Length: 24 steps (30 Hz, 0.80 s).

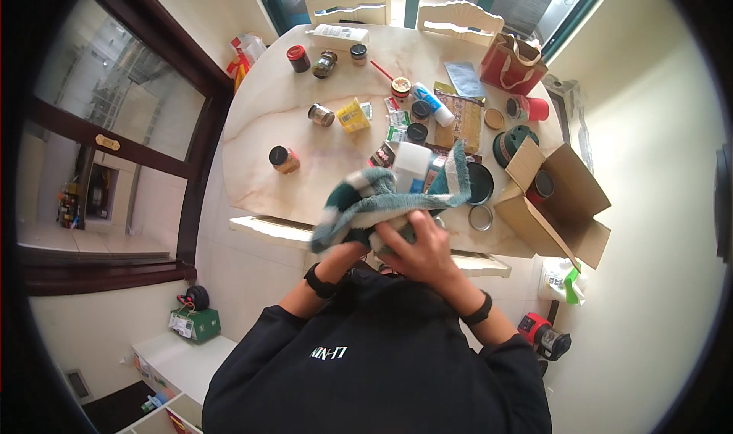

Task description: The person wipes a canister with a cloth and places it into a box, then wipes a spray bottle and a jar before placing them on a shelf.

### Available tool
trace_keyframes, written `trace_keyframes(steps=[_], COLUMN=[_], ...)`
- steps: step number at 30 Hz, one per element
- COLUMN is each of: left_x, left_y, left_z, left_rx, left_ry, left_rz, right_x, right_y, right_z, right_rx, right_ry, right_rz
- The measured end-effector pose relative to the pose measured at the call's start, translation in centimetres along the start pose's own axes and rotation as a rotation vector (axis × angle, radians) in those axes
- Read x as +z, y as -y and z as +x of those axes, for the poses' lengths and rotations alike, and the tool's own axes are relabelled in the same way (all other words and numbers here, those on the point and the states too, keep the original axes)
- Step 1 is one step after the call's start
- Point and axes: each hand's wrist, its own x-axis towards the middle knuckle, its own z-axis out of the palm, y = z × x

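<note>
A green-and-white checked towel (389, 199) hangs bunched over my hands, in front of the table's near edge. My right hand (421, 247) is closed on its lower folds, thumb and fingers pressing into the cloth. My left hand (354, 251) reaches under the towel from the left; its fingers are covered, so their grip does not show. Whether something is wrapped inside the towel is hidden too. Just beyond the cloth stands a white container (412, 161), partly covered. To the right of the towel are a dark round pan-like container (479, 183) and a metal ring-shaped lid (480, 218).
The marble-look table (259, 129) carries several jars, including an orange-filled one (284, 159), a yellow packet (353, 116) and a white-and-blue tube (433, 104). An open cardboard box (565, 197) sits at the right edge, a red paper bag (513, 66) behind it. Chairs (350, 4) stand beyond.
</note>
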Motion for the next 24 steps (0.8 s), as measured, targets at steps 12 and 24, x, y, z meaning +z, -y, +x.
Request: trace_keyframes(steps=[12,24], left_x=[5.0,4.2], left_y=[-10.7,-16.9], left_z=[3.7,1.8], left_rx=[0.167,-0.291], left_ry=[-0.030,0.107], left_rz=[0.186,-0.364], right_x=[-2.6,-13.5], right_y=[0.4,10.3], right_z=[2.1,-0.4], right_rx=[0.410,0.783], right_ry=[-0.333,-0.543], right_rz=[0.163,0.323])
